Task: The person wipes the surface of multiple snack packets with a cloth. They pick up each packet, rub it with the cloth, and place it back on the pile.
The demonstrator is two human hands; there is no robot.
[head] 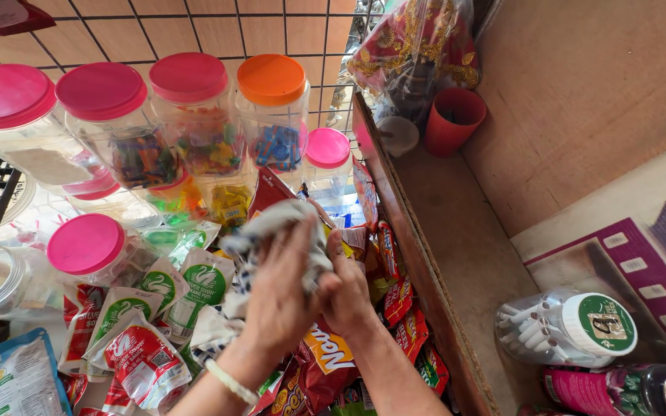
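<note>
Both hands on a cloth above the snack packets

The left hand [275,296] and the right hand [348,296] hold together a white cloth with dark spots [275,227]. Under them lie red snack packets [398,300] and green-and-white sachets [198,289]. Far behind stand clear jars with pink lids [102,92] and one orange lid [271,78]. On the right, a lying jar with a green lid [568,327].

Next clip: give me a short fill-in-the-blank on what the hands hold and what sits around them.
Both hands, left hand and right hand, grip a crumpled ____ and grey cloth.
The jar beside the pink-lidded jars has an ____ lid.
The red cup stands on the ____ shelf.

Missing words: white; orange; wooden
</note>
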